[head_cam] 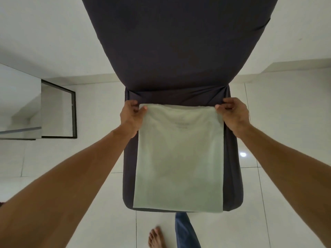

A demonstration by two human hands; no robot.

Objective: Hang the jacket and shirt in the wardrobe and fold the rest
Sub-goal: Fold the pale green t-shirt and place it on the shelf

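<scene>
- While the left hand point(131, 116) pinches the far left corner of the pale green garment point(179, 158) between thumb and curled fingers, the right hand point(232, 115) pinches the far right corner the same way. Both are closed on cloth, neither spread.
- If either pinch catches only the top layer, the layers beneath could, I judge, slide apart as the edge lifts, and the fold would come out skewed.
- Both hands sit close against the dark cover of the chair seat point(232, 167), so a careless grip could gather that cover along with the garment.
- An uneven pull between the two hands could drag the rectangle crooked.
- The garment's near edge lies right at the seat's front lip, so a tug toward the person could spill it onto the tiled floor point(286, 140).
- The garment lies flat on the seat, its far edge held at both hands just in front of the backrest point(179, 42). Its length runs back toward the person between the two forearms.
</scene>
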